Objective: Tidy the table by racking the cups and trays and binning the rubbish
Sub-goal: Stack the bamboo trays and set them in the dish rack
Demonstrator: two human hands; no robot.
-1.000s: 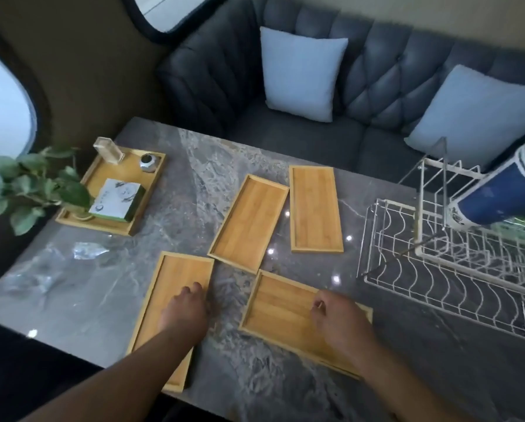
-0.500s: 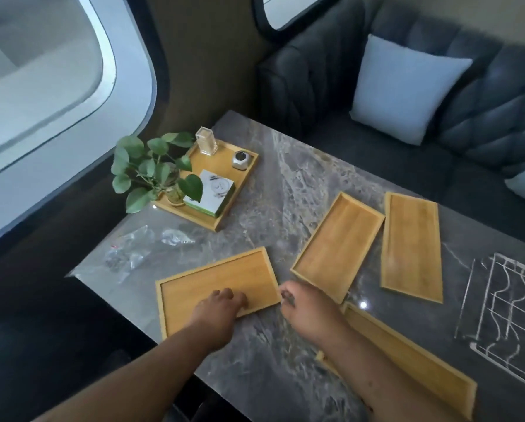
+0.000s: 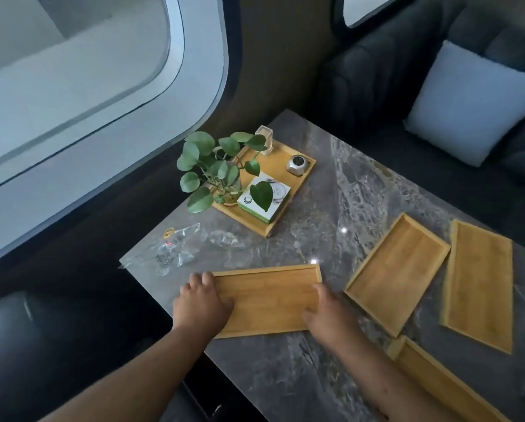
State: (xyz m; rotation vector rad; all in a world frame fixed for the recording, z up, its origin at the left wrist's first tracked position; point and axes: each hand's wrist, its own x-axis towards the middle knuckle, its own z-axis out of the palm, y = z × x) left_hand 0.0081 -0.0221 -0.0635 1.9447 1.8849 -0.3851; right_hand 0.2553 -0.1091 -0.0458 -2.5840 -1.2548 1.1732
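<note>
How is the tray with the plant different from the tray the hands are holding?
The plant tray carries a potted plant, a box and a small silver object; the held tray is empty. The plant tray sits untouched farther away; the held tray lies nearer, with the left hand and right hand gripping its ends. Both are rimmed wooden trays.

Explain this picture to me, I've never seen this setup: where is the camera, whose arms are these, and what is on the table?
No machine here: a person wears a camera on the head, looking down at their own bare arms. The left hand and right hand hold one bamboo tray by its short ends, over a grey marble table. Three more empty trays lie to the right. Crumpled clear plastic lies near the left edge. Behind it a larger tray carries a plant, a small box and a metal pot.
</note>
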